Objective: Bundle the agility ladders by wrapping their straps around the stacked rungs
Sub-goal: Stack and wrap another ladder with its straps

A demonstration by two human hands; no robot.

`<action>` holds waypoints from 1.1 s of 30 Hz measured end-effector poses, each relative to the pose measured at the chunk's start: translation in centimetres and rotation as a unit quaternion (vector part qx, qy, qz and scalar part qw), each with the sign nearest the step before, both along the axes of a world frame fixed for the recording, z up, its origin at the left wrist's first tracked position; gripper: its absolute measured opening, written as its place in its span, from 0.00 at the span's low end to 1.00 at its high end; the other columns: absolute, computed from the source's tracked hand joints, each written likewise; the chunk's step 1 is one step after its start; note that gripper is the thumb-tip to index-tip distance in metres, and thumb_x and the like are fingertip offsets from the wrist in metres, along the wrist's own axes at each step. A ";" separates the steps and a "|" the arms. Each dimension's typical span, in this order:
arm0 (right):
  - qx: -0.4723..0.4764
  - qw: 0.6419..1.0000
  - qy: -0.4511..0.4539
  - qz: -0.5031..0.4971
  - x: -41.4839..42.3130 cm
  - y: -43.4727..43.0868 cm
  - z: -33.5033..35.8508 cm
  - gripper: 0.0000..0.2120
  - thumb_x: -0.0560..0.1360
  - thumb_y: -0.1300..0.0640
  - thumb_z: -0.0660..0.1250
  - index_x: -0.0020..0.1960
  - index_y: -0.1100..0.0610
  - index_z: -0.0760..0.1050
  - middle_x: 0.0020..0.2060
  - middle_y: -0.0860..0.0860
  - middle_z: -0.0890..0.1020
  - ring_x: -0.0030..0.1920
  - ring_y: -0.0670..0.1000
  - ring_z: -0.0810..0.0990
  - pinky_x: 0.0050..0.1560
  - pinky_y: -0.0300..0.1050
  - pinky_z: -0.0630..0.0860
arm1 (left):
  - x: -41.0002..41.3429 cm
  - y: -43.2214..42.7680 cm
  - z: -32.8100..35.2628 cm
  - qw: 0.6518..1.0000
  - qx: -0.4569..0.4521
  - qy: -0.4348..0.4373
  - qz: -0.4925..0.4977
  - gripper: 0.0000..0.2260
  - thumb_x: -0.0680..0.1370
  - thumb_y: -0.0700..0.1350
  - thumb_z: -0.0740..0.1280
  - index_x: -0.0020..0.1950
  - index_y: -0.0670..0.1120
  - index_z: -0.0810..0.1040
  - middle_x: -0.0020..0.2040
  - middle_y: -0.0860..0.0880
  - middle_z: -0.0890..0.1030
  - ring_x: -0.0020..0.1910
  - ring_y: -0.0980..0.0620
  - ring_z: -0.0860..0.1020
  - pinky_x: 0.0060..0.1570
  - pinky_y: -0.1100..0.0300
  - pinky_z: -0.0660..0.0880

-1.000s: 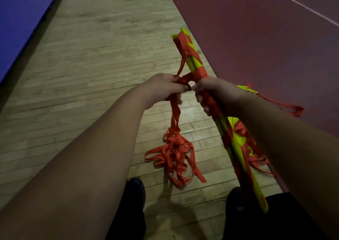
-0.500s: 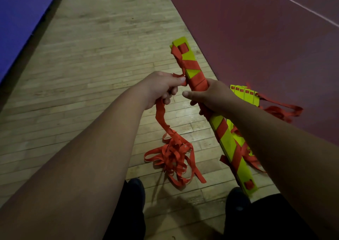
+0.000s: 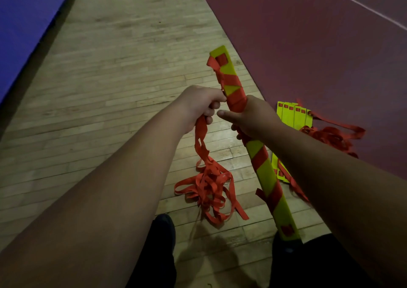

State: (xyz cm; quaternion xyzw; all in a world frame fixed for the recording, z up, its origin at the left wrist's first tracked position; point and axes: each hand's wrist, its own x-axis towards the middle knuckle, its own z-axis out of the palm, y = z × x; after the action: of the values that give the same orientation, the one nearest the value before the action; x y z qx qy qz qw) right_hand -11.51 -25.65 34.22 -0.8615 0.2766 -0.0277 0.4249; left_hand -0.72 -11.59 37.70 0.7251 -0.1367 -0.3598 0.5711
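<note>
Above the wooden floor (image 3: 110, 89), by the edge of the red mat (image 3: 308, 34), the right hand (image 3: 253, 120) grips the stack of yellow rungs (image 3: 265, 173) at mid-length; it looks stiff and light. The left hand (image 3: 199, 104) grips the limp orange strap (image 3: 201, 138), which seems tangle-prone and best held close to the stack.

- Left side: wood floor (image 3: 99, 89) lay open past the left hand (image 3: 198, 104), out to the blue mat (image 3: 22, 23).
- Centre: strap tangle (image 3: 211, 186) hung below that hand, between it and a dark shoe (image 3: 163, 232).
- Right side: wrapped bundle (image 3: 264, 168) slanted across; second ladder stack (image 3: 294, 117) and its loose straps (image 3: 332, 135) lay on the red flooring (image 3: 308, 45) beyond.
</note>
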 end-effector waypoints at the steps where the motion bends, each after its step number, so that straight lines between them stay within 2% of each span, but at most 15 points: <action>1: -0.028 1.000 0.003 0.006 0.2 0.1 -0.4 0.26 0.74 0.33 0.76 0.56 0.54 0.76 0.37 0.52 0.87 0.30 0.52 0.87 0.35 0.55 0.87 | -0.2 -0.2 -0.2 1.000 0.009 -0.023 0.008 0.04 0.79 0.43 0.74 0.47 0.43 0.82 0.33 0.50 0.75 0.27 0.54 0.67 0.31 0.57 0.71; 3: -0.079 0.997 0.013 0.017 0.5 0.4 -0.8 0.28 0.77 0.35 0.74 0.59 0.56 0.72 0.40 0.52 0.85 0.33 0.52 0.86 0.35 0.53 0.83 | -0.4 -0.5 -0.5 0.998 0.026 -0.044 0.032 0.12 0.78 0.48 0.78 0.51 0.41 0.84 0.34 0.49 0.77 0.27 0.54 0.69 0.32 0.56 0.72; 5: -0.139 0.989 0.035 0.037 0.4 0.8 -0.7 0.25 0.81 0.38 0.71 0.63 0.56 0.69 0.41 0.49 0.78 0.37 0.47 0.79 0.33 0.46 0.72 | -0.4 -0.6 -0.8 0.997 0.036 -0.043 0.056 0.21 0.74 0.57 0.81 0.52 0.39 0.85 0.36 0.49 0.77 0.28 0.53 0.70 0.35 0.54 0.73; 8: -0.171 0.982 0.042 0.062 0.5 1.6 -0.8 0.23 0.83 0.43 0.69 0.68 0.58 0.69 0.39 0.46 0.71 0.36 0.44 0.72 0.32 0.43 0.65 | -0.2 -0.7 -1.5 0.991 0.071 -0.067 0.090 0.33 0.68 0.70 0.80 0.52 0.41 0.86 0.38 0.47 0.79 0.32 0.50 0.74 0.38 0.52 0.76; 11: -0.202 0.977 0.026 0.069 0.5 2.2 -0.6 0.23 0.82 0.43 0.70 0.69 0.57 0.69 0.43 0.49 0.77 0.38 0.49 0.75 0.34 0.45 0.67 | 0.2 -0.5 -1.4 0.986 0.091 -0.077 0.114 0.31 0.68 0.71 0.78 0.52 0.44 0.86 0.41 0.47 0.82 0.34 0.49 0.76 0.40 0.51 0.78; 13: -0.211 0.975 0.003 0.067 0.5 2.1 -0.4 0.24 0.81 0.42 0.71 0.70 0.54 0.70 0.48 0.50 0.81 0.43 0.52 0.79 0.37 0.46 0.71 | 0.4 -0.2 -0.7 0.988 0.088 -0.068 0.111 0.28 0.71 0.68 0.80 0.53 0.44 0.87 0.41 0.48 0.81 0.34 0.51 0.75 0.37 0.54 0.77; 15: -0.206 0.976 -0.024 0.064 0.2 1.9 -0.1 0.23 0.80 0.41 0.72 0.69 0.51 0.72 0.48 0.48 0.82 0.44 0.50 0.81 0.37 0.46 0.74 | 0.4 0.1 -0.1 0.991 0.062 -0.051 0.106 0.25 0.73 0.64 0.81 0.55 0.43 0.87 0.39 0.50 0.79 0.31 0.54 0.72 0.33 0.56 0.74; 17: -0.164 0.983 -0.045 0.064 0.0 1.5 0.3 0.21 0.79 0.39 0.73 0.67 0.48 0.74 0.45 0.46 0.84 0.42 0.48 0.84 0.41 0.47 0.79 | 0.5 0.5 0.4 0.996 0.013 -0.012 0.085 0.23 0.74 0.60 0.81 0.56 0.43 0.87 0.34 0.53 0.70 0.27 0.56 0.65 0.31 0.58 0.69; 18: -0.101 0.991 -0.059 0.061 -0.2 1.3 0.5 0.19 0.78 0.40 0.73 0.65 0.47 0.76 0.44 0.46 0.85 0.41 0.48 0.85 0.42 0.48 0.81 | 0.6 0.7 0.7 0.998 -0.011 0.007 0.069 0.22 0.74 0.59 0.81 0.57 0.43 0.87 0.33 0.54 0.66 0.27 0.56 0.62 0.30 0.59 0.66; 20: 0.110 0.989 -0.082 0.061 -0.4 1.0 1.1 0.16 0.79 0.43 0.74 0.61 0.51 0.79 0.43 0.50 0.84 0.41 0.49 0.85 0.46 0.52 0.83 | 1.0 1.0 1.4 0.998 -0.043 0.030 0.039 0.20 0.76 0.59 0.80 0.57 0.45 0.85 0.32 0.55 0.63 0.27 0.57 0.59 0.29 0.60 0.63; 22: 0.320 0.942 -0.073 0.071 -0.6 0.8 1.6 0.17 0.79 0.46 0.73 0.59 0.57 0.77 0.49 0.56 0.80 0.44 0.56 0.85 0.54 0.59 0.85 | 1.2 1.2 2.0 0.997 -0.064 0.043 0.018 0.17 0.77 0.58 0.79 0.57 0.47 0.83 0.33 0.55 0.62 0.28 0.57 0.58 0.29 0.61 0.62; 24: 0.429 0.897 -0.048 0.092 -0.8 0.8 1.9 0.15 0.81 0.48 0.69 0.61 0.58 0.74 0.53 0.58 0.78 0.43 0.58 0.84 0.51 0.61 0.85 | 1.2 1.3 2.2 0.996 -0.072 0.056 0.003 0.15 0.78 0.58 0.78 0.55 0.49 0.82 0.32 0.55 0.61 0.28 0.57 0.57 0.30 0.61 0.62; 27: 0.370 0.924 -0.042 0.083 -0.5 1.1 1.7 0.15 0.81 0.50 0.68 0.62 0.58 0.76 0.46 0.56 0.83 0.35 0.54 0.79 0.36 0.50 0.77 | 1.1 1.3 1.8 0.996 -0.061 0.058 0.013 0.15 0.79 0.58 0.77 0.53 0.48 0.82 0.33 0.54 0.62 0.28 0.57 0.58 0.32 0.60 0.62; 30: 0.313 0.947 -0.065 0.045 -0.2 1.1 1.1 0.19 0.79 0.50 0.71 0.64 0.60 0.78 0.37 0.54 0.79 0.32 0.53 0.76 0.32 0.47 0.73 | 1.1 1.0 1.4 0.997 -0.048 0.018 0.055 0.17 0.79 0.56 0.78 0.56 0.45 0.82 0.33 0.54 0.71 0.27 0.57 0.63 0.32 0.60 0.67; 33: 0.297 0.951 -0.078 0.019 -0.1 1.1 0.8 0.14 0.77 0.50 0.72 0.58 0.58 0.79 0.36 0.54 0.78 0.31 0.52 0.74 0.31 0.46 0.72 | 0.8 0.4 1.1 0.993 -0.061 -0.028 0.093 0.18 0.78 0.54 0.80 0.60 0.48 0.79 0.39 0.50 0.80 0.28 0.56 0.69 0.31 0.58 0.72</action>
State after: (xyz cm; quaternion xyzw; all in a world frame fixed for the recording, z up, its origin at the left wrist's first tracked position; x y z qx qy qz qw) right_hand -11.61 -24.58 35.02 -0.6964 0.2220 -0.0038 0.6825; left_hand 0.11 -11.19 38.76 0.7085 -0.1063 -0.2761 0.6408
